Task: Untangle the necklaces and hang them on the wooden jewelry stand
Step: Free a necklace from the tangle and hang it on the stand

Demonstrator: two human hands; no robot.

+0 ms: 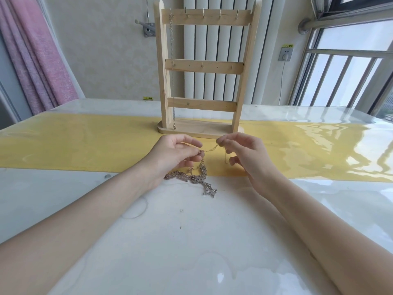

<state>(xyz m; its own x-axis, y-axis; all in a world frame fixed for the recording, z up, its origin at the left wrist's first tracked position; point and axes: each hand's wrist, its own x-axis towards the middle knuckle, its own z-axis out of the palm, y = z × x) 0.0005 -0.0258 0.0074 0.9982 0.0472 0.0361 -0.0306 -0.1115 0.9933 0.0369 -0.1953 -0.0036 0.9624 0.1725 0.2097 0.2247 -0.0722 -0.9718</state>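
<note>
A wooden jewelry stand (202,67) with three hook rails stands upright at the back of the table. One thin chain (171,60) hangs from the leftmost top hook down to the base. A tangled bunch of necklaces (197,177) lies on the table in front of the stand. My left hand (176,154) pinches a knot of the tangle at the top. My right hand (240,152) pinches a thin gold strand (210,149) stretched between both hands, just above the table.
A yellow runner (85,145) lies under a glossy transparent cover across the white table (191,241). Behind the stand are a white radiator (217,45), a pink curtain (38,60) at left and a window with bars (344,71) at right.
</note>
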